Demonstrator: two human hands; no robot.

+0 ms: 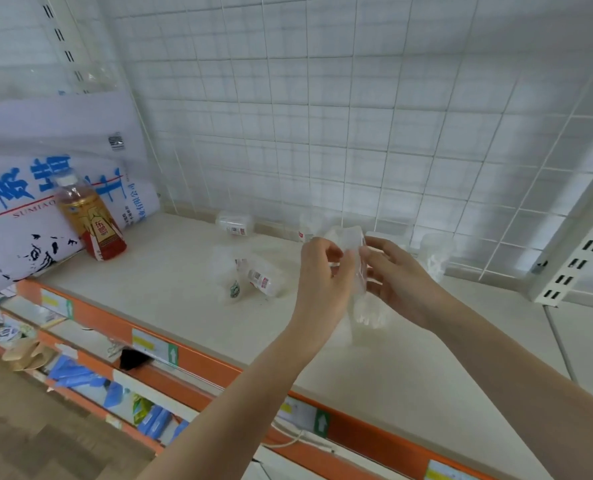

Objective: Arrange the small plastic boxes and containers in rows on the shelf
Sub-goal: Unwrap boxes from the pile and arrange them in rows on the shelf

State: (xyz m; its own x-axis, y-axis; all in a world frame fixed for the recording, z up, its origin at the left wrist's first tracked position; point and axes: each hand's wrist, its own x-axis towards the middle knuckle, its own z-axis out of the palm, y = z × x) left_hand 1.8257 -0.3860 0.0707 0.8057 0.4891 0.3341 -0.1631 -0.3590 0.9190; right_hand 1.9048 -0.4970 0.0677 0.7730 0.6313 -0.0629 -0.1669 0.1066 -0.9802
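Both hands are raised above the shelf (170, 278), right of centre. The left hand (322, 268) and the right hand (397, 271) each pinch with curled fingers the same clear plastic container (352, 258), which hangs between them, a bit above the shelf top. It is see-through, so the exact shape is hard to tell.

On the shelf, approx. in the middle, two small clear containers w/ labels (250, 277) lie on their sides, touching each other. At the far edge, by the wire grid (357, 116), one more small clear box (234, 223) lies. Far right, behind the right hand, a clear cup (435, 254) stands upright.

At the left, a tea bottle (89, 220) stands tilted near a white bag w/ blue letters (28, 209). The shelf front has an orange strip (191, 362).
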